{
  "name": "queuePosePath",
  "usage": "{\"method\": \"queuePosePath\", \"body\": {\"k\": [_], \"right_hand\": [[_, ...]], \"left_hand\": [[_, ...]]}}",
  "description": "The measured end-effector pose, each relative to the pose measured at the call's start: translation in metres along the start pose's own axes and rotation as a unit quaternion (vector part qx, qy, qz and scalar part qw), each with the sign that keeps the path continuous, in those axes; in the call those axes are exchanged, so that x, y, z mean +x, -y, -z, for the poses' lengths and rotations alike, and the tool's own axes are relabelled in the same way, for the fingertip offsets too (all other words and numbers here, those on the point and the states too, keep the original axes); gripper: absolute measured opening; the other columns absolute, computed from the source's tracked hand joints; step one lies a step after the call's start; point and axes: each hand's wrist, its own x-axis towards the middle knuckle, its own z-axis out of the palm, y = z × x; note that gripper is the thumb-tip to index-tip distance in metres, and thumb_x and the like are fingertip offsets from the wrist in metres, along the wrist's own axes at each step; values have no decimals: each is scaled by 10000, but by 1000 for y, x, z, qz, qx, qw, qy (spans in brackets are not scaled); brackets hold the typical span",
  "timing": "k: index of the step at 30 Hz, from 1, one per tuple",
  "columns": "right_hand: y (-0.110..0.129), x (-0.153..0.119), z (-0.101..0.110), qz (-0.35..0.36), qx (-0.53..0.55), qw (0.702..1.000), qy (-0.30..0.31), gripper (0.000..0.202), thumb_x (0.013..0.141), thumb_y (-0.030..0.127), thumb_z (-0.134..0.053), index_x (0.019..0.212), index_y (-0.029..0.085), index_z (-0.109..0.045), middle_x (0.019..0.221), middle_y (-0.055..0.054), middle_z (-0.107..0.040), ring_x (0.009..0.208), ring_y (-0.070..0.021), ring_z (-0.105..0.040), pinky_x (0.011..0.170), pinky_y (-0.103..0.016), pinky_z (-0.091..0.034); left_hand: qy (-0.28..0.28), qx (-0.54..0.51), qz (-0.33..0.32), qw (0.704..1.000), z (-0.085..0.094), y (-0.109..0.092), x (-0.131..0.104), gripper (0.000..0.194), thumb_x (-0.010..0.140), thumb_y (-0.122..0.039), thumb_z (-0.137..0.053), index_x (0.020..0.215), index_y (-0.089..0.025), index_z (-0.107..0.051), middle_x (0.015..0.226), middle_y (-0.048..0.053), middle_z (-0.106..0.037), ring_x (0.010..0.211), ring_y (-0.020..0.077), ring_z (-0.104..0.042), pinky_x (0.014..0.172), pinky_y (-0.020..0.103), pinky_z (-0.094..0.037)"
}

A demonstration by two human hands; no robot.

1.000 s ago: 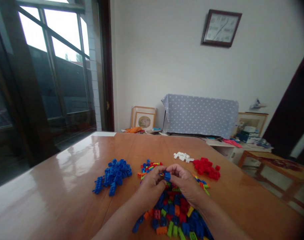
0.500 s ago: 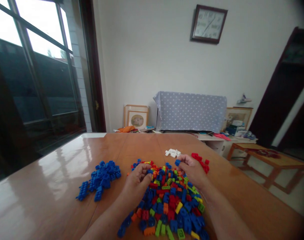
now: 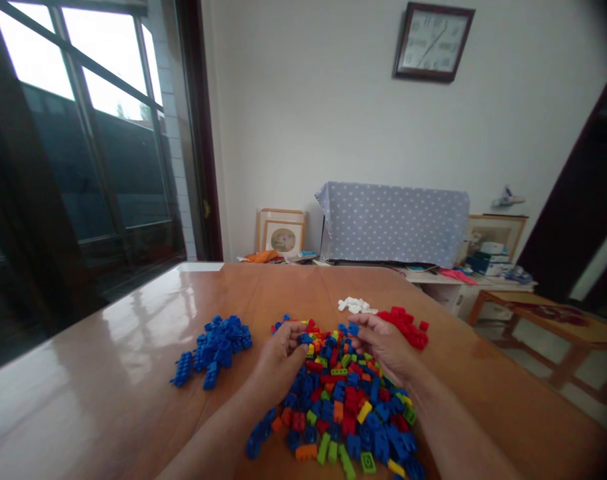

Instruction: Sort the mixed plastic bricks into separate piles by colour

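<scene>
A heap of mixed toy building bricks (image 3: 350, 400) in blue, red, green, orange and yellow covers the near middle of the table. At the heap's left side, my left hand (image 3: 283, 357) has its fingers curled and a small blue brick (image 3: 304, 339) between thumb and fingertips. Over the far right of the heap, my right hand (image 3: 386, 341) pinches another blue brick (image 3: 353, 329). Part of the heap lies hidden behind both hands.
A pile of blue bricks (image 3: 220, 343) lies to the left on the wooden table (image 3: 133, 373). Red bricks (image 3: 406, 325) sit beyond my right hand, with white bricks (image 3: 356, 305) just left of them. A low wooden stool (image 3: 553, 313) stands off to the right.
The view has turned slightly left. Relative to the heap, my right hand has shifted a little left and nearer with its blue brick. My left hand stays nearly in place.
</scene>
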Motion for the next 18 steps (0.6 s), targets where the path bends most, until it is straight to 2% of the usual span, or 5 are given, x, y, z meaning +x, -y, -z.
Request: {"method": "queuePosePath", "body": {"k": [3,8,12,15,18], "right_hand": [[0,-1,-3,-9,10,1000,9,296,742,340,-733,976,180,-647,773,9,-660,664,-127,-630,634,-252,-499],[1,-1,-5,-17,-6,1000,-1,284,739,359,-718,950,181,-652,718,19,-653,600,-114,-599,562,-227,-448],[1,-6,-12,-12,-37,999,10,313,754,409,-707,963,180,-663,674,32,-640,558,-100,-549,539,-220,-405],[-2,-7,-16,-7,-60,998,24,341,758,434,-701,986,182,-672,649,37,-631,567,-112,-548,547,-232,-406],[-9,-3,-16,-11,-63,998,-3,354,732,438,-710,981,188,-672,672,33,-646,559,-113,-542,535,-236,-399]], "left_hand": [[-2,-1,1,1000,1,2,1,270,799,-281,-582,1049,-182,-591,810,6,-630,716,145,-587,630,238,-446],[2,3,10,1000,3,4,1,265,800,-297,-582,1040,-184,-596,704,-29,-569,609,122,-519,554,220,-381],[-3,4,-2,1000,1,2,-1,260,814,-277,-570,1053,-177,-594,750,-13,-594,636,125,-535,573,222,-404],[-30,26,-25,999,6,1,0,281,825,-264,-574,1091,-178,-598,885,29,-655,746,149,-594,659,244,-461],[-92,115,-52,988,25,1,5,243,839,-269,-575,1065,-197,-626,922,42,-679,820,178,-617,735,275,-468]]}}
